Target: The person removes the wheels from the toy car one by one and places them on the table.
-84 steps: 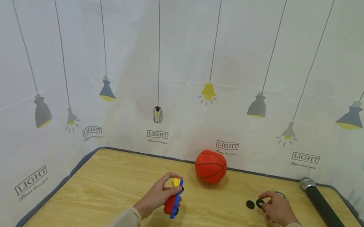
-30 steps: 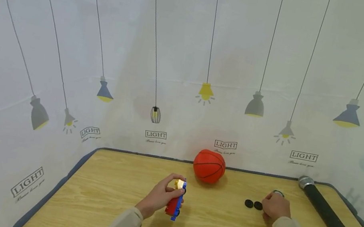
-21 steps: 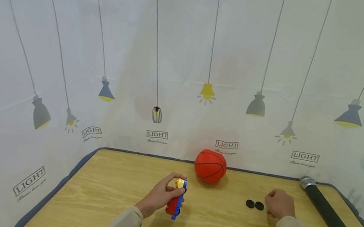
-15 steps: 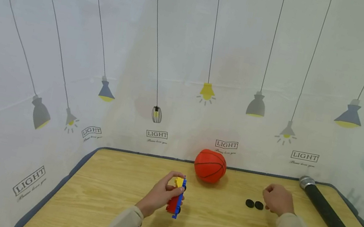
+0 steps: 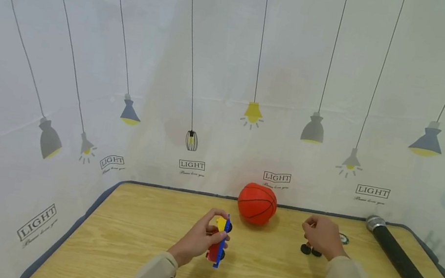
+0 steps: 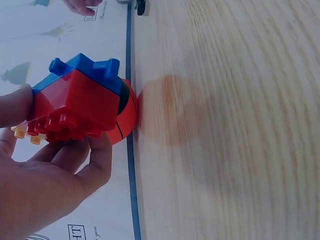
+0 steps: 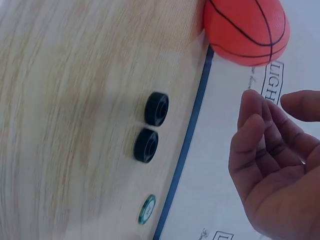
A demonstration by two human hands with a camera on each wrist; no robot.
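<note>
My left hand (image 5: 196, 239) holds a toy block car up over the table, thumb on one side and fingers on the other. The car (image 6: 85, 100) has red and yellow studded blocks on a blue base, with black wheels on the side facing right in the head view. My right hand (image 5: 327, 236) is in the air, fingers loosely bent, with nothing between thumb and fingertips in the right wrist view. Below it, two loose black toy wheels (image 7: 156, 109) lie side by side on the table. Close by lies a green-and-white poker chip (image 7: 147, 209).
A red toy basketball (image 5: 257, 204) sits at the back of the wooden table (image 5: 132, 242), between my hands. On the right lies a black microphone (image 5: 400, 260) with a silver head. A white wall sheet (image 5: 218, 59) printed with lamps surrounds the table.
My right hand set a black wheel down beside the other one, let go, then rose and moved left above both. My left hand keeps the car and has turned it slightly.
</note>
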